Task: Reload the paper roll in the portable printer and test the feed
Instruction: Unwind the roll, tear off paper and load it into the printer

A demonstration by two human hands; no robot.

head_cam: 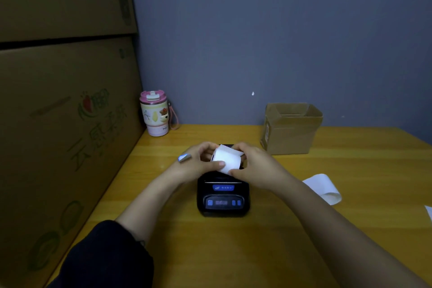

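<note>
A small black portable printer [223,196] with blue buttons sits on the yellow wooden table [233,252], facing me. Just above its far end I hold a white paper roll [228,158] between both hands. My left hand [198,163] grips the roll's left side, thumb on the loose paper, with a shiny ring on one finger. My right hand [253,166] grips the right side, thumb on the paper's front edge. The printer's paper bay is hidden behind the roll and my fingers.
A loose curled strip of white paper [323,188] lies right of the printer. An open small cardboard box [291,128] stands at the back right, a pink tumbler [155,113] at the back left. Big cardboard cartons [65,112] wall off the left side.
</note>
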